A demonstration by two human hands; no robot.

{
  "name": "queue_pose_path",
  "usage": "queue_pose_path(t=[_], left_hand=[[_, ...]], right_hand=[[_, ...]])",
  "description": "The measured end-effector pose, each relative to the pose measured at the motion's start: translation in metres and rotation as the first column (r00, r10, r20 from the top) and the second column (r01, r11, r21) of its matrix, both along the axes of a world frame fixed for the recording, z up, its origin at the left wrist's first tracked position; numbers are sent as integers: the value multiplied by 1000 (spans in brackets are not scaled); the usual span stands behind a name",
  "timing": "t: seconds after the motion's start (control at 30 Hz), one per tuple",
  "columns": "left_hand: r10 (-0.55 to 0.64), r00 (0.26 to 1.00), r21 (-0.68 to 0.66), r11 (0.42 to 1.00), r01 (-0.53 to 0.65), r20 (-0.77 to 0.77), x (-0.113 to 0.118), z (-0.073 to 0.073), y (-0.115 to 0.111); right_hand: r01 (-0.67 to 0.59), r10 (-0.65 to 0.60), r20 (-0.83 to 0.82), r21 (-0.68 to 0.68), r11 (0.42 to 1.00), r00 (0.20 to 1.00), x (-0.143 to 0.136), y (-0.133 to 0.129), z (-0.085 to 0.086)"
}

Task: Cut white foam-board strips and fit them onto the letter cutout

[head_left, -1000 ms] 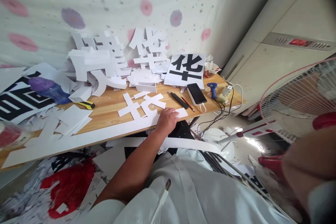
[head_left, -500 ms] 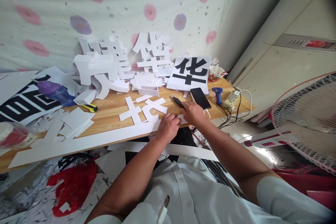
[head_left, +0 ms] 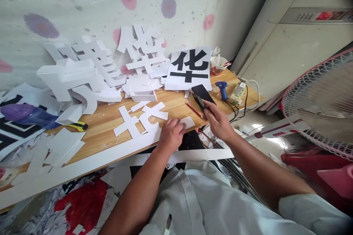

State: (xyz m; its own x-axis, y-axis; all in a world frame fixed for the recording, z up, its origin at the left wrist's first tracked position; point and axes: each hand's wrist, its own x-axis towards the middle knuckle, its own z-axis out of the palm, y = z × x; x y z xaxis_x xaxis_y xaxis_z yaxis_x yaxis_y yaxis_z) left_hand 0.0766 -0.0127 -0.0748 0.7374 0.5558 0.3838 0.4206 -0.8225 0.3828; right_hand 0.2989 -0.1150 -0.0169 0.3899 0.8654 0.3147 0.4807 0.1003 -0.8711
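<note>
Flat white strip [head_left: 91, 159] underlies left hand [head_left: 171, 136], grip unclear; right hand [head_left: 217, 120] clasps slim tool [head_left: 199, 101].

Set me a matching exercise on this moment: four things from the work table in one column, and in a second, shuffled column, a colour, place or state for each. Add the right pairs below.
Things
1. Glue gun
2. Pencil
3. Black tool
4. Long white strip

Places, colours and states
A. Held in the right hand
B. Pressed under the left hand
C. Blue, standing out beside the power strip
D. Red, lying on the wooden table

Right pairs
1-C
2-D
3-A
4-B
</note>
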Motion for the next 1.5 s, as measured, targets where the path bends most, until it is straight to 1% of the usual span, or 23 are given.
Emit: queue_pose_path(t=[0.03,0.1,0.17,0.23,0.27,0.37,0.5,0.63,0.77,0.97,1.13,1.4,1.5], left_hand=[[3,1000,2,1000,-3,0,1,1,0],[7,1000,11,1000,-7,0,2,3,-1],[12,1000,29,1000,-11,-3,5,4,-1],[5,1000,47,999,-5,1,10,5,-2],[-2,1000,55,999,2,10,13,4,-1],[-29,998,64,998,26,53,22,3,1],[-45,994,58,998,39,98,31,2,4],[-83,991,60,995,77,103,33,5,7],[-107,990,75,992,101,91,32,5,7],[-96,993,74,993,90,74,33,2,8],[-92,994,79,993,87,57,33,4,7],[-79,996,72,995,75,41,33,6,6],[-80,996,70,995,77,36,32,6,6]], right_hand=[[13,-16,-140,-23,1000,990,-1,-15,-6],[55,-85,-366,-92,994,927,-9,-40,-22],[31,-114,-508,-168,985,854,-21,-59,-43],[29,-145,-571,-208,978,808,-31,-72,-63],[38,-162,-580,-220,975,799,-34,-77,-72],[24,-167,-563,-253,967,809,-39,-87,-87],[0,-181,-612,-284,959,770,-40,-93,-93],[1,-200,-634,-299,954,747,-39,-95,-97],[-5,-198,-633,-304,953,748,-35,-96,-101],[-24,-172,-611,-299,954,772,-30,-99,-107],[-41,-162,-609,-306,951,777,-28,-100,-108],[-56,-166,-640,-311,949,750,-28,-101,-114],[-56,-173,-646,-318,947,744,-29,-101,-114]])
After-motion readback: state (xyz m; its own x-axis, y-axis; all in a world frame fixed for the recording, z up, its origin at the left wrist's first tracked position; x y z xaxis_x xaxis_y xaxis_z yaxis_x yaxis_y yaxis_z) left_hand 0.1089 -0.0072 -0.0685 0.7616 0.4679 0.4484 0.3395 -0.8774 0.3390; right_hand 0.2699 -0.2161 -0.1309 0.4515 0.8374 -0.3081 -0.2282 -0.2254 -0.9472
